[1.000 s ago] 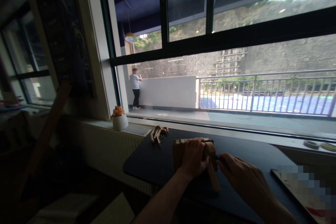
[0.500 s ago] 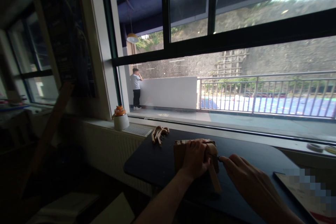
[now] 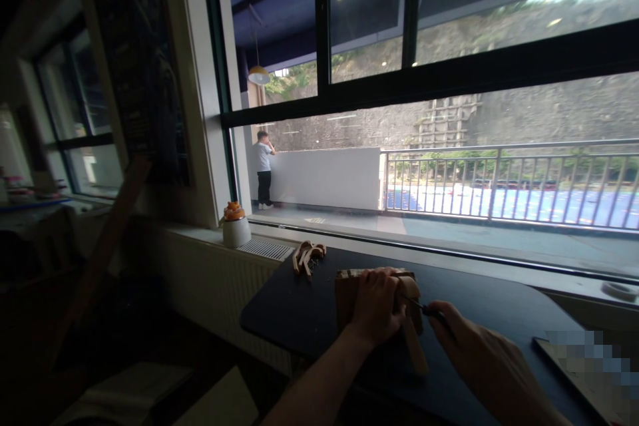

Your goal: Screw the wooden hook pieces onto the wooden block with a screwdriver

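On the dark table [image 3: 294, 309] lies a wooden block [image 3: 345, 299] with a rough, bark-like far edge. My left hand [image 3: 378, 303] is closed over a curved light-wood piece [image 3: 417, 349], pressing it against the block. This piece has a rounded top end and a straight leg pointing toward me. In my right hand [image 3: 452, 329] is a thin tool with a dark handle [image 3: 439, 317]. Its narrow metal shaft reaches left to the wood beside my left fingers. Whether the tip is a blade or a driver is too small to tell.
Several curved wooden pieces [image 3: 309, 258] lie at the table's far left, small metal bits beside them. A white jar with an orange top [image 3: 236, 226] stands on the windowsill. A dark-edged flat board [image 3: 564, 363] is at the right. Beyond the window stands a person [image 3: 264, 170].
The whole view has shifted slightly, so everything sits a little further right. My right hand has drawn back slightly from the wood, showing more of the tool's handle. The left hand keeps its hold.
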`<action>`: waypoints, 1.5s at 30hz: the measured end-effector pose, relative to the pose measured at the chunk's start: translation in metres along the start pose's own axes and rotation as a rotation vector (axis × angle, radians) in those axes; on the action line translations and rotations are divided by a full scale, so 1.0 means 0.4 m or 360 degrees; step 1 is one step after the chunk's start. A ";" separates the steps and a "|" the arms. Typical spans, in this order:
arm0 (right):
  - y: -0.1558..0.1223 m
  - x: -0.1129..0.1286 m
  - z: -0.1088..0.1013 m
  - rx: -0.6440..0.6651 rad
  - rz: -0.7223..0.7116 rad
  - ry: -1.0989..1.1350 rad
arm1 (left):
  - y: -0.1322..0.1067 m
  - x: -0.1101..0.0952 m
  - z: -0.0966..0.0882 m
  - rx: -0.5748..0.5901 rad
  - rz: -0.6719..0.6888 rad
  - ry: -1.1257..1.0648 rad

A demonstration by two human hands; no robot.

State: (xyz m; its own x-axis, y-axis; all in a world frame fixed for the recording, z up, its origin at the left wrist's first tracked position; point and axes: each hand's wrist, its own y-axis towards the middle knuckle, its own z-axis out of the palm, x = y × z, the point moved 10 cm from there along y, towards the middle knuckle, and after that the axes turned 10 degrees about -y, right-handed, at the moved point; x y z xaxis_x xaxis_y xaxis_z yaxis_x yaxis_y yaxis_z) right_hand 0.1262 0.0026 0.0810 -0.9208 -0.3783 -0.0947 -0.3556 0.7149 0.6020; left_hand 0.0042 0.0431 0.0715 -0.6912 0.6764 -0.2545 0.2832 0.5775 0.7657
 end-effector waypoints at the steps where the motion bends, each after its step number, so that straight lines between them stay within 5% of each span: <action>1: 0.000 0.000 0.004 0.0022 0.0001 -0.0006 | 0.000 0.000 0.000 -0.0002 0.0003 -0.0001; 8: -0.009 -0.008 -0.001 -0.0142 -0.0064 -0.0020 | -0.001 -0.002 0.000 -0.0017 0.0002 0.0000; 17: -0.017 0.036 -0.072 -0.0455 -0.0301 -0.0154 | -0.003 -0.009 -0.006 -0.0017 -0.0005 0.0019; 39: -0.021 0.014 -0.005 -0.0250 -0.0196 -0.0041 | -0.004 -0.012 -0.007 -0.0012 -0.0006 0.0023; 45: -0.008 0.010 -0.024 -0.0227 -0.0163 0.0048 | -0.002 -0.015 -0.011 -0.0029 0.0004 0.0016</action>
State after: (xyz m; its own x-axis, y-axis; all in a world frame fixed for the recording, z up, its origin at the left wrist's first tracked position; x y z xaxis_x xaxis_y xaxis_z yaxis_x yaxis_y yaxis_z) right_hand 0.1254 -0.0071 0.0864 -0.8748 -0.4641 -0.1389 -0.4193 0.5816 0.6971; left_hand 0.0052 0.0366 0.0748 -0.6973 0.6731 -0.2466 0.2727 0.5672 0.7771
